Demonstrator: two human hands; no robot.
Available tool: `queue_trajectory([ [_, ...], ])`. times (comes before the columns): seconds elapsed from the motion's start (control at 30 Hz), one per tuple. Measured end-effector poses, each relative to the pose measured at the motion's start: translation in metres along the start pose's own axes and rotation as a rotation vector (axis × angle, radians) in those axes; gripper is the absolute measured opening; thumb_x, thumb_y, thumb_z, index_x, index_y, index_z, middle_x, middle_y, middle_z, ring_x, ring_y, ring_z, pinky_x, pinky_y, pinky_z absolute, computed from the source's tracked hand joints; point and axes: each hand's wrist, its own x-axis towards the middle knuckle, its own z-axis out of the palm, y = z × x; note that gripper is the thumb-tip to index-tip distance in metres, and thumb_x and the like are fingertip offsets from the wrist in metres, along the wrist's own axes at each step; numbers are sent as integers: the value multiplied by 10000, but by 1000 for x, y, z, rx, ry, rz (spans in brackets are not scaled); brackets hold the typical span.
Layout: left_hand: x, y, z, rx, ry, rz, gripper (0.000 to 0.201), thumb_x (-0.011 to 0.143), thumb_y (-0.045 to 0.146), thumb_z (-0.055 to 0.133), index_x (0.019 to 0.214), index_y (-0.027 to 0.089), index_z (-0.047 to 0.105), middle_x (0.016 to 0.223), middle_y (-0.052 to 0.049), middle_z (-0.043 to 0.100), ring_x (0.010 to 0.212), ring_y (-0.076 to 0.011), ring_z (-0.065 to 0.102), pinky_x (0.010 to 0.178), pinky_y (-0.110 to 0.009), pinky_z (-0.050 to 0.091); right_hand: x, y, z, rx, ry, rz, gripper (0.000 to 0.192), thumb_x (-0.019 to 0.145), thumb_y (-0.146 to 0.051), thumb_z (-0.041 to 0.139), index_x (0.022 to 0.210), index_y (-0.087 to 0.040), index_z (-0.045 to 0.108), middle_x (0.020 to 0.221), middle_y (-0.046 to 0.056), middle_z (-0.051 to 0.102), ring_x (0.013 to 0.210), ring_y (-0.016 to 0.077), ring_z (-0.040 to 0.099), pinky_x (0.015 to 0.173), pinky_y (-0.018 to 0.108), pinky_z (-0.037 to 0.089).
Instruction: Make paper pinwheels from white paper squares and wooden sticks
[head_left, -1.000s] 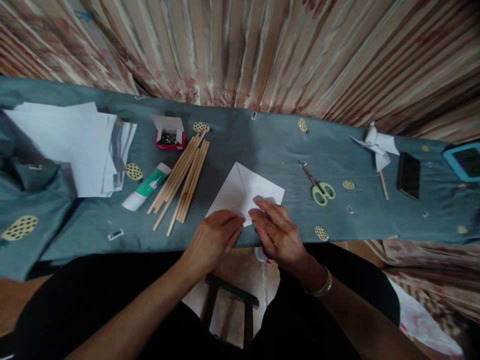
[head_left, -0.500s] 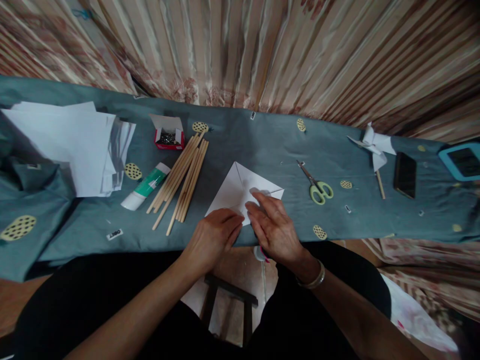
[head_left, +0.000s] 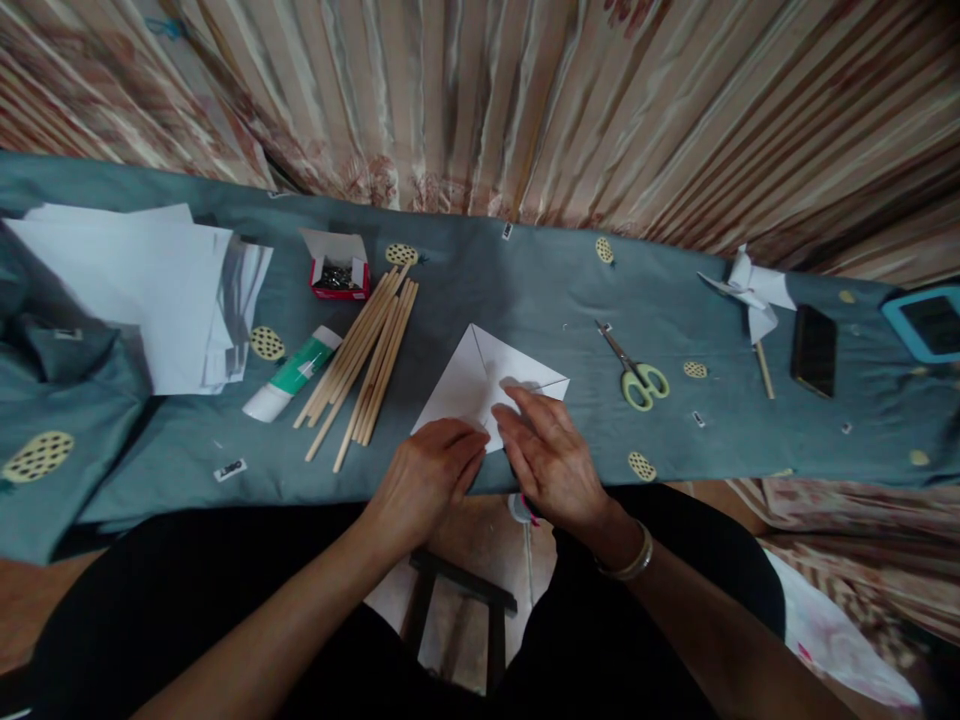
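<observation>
A square sheet of white paper [head_left: 480,375] lies at the near edge of the cloth-covered table, with slits running in from its corners. My left hand [head_left: 431,475] is closed, thumb and fingers pinched at the paper's near edge and hiding its left corner. Over the near right part of the sheet rests my right hand [head_left: 551,455], its fingers stretched and slightly apart, touching the paper. A pair of scissors [head_left: 636,380] with pale green handles lies to the right, apart from both hands.
Wooden sticks [head_left: 367,360], a glue stick [head_left: 292,375] and an open box of small metal pieces [head_left: 337,275] lie left. Beyond them is a paper stack [head_left: 150,290]. At right are a paper pinwheel [head_left: 754,290], a phone [head_left: 814,350] and a blue-framed device [head_left: 930,322].
</observation>
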Motion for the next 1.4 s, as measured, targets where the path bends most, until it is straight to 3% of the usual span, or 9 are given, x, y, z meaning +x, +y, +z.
queue_trajectory([
  [0.23,0,0,-1,-5,-13,-9,154,892,126,549,961,105,686,898,-93,713,809,-207,683,725,-341,595,0,1,2,20,-22,8,378,932,-114,480,1298,-155,564,1423,153,503,1324,284,463,1087,495,451],
  [0.5,1,1,-2,2,-29,-12,172,908,127,516,968,113,676,909,-89,702,817,-196,676,733,-330,589,-4,3,9,107,-23,33,518,944,-67,396,1419,-273,413,1570,78,318,1454,264,281,1133,541,368],
  [0.77,0,5,-4,-26,-111,-64,141,900,162,547,976,127,661,953,-82,647,823,-180,649,744,-315,575,0,6,10,145,-37,44,500,953,-89,374,1402,-299,435,1567,40,333,1479,238,221,1144,538,346],
  [1.1,0,2,-1,-1,-151,-86,137,873,134,579,986,120,654,974,-85,642,829,-194,647,749,-335,576,7,13,2,261,-100,138,367,939,-112,396,1211,-234,610,1549,56,371,1480,246,218,1167,531,303],
  [1.23,-1,1,-1,14,-135,-75,131,875,150,580,986,143,651,986,-78,642,838,-192,650,752,-332,575,15,21,-3,448,-68,279,306,962,-184,401,1080,-240,677,1477,51,475,1423,224,358,1161,485,327],
  [1.4,0,1,-1,19,-141,-62,140,889,165,560,991,131,650,971,-89,638,845,-197,647,753,-345,576,24,22,-4,405,30,345,302,949,-272,471,1220,-244,601,1448,81,499,1396,231,397,1145,491,343],
])
